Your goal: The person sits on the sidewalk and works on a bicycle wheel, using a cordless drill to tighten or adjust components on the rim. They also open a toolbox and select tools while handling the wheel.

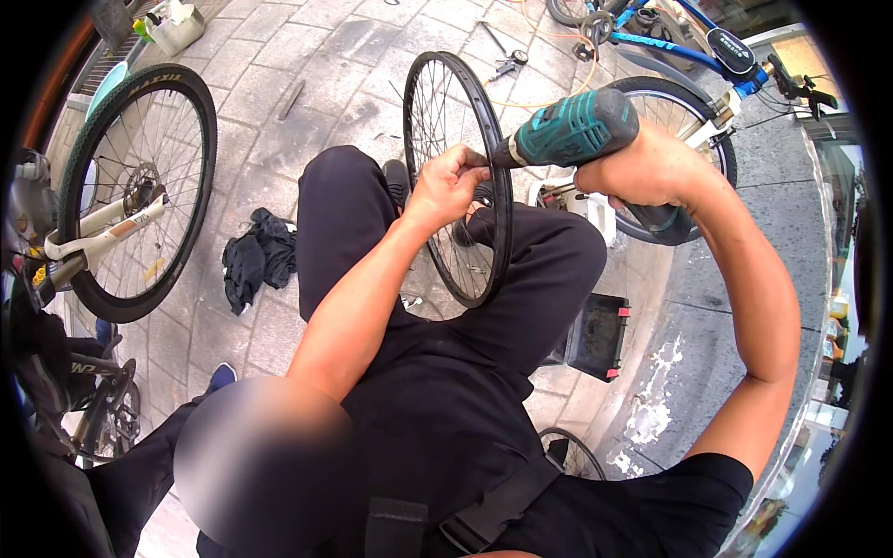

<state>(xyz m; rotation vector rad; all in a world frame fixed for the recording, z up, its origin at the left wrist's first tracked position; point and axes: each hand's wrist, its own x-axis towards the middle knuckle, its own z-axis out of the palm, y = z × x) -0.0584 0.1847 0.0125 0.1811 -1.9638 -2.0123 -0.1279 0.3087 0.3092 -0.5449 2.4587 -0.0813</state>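
Observation:
Between my knees a black bicycle wheel [499, 237] with no tyre on its rim stands upright. My left hand [445, 188] is closed on the rim's near side, its thumb and fingers pinching there. In my right hand [646, 167] I grip a green and black cordless drill [575, 128] by its handle. The drill points left, and its nose meets the outer face of the rim close to my left fingers. The exact tip of the bit is hidden at the rim.
A bicycle's tyred wheel [200, 177] stands at the left. Black cloth [260, 256] lies on the paving beside my leg. An opened black toolbox [598, 337] sits right of my knee. A blue bicycle [651, 45] stands at the far right, near a stone ledge [716, 270].

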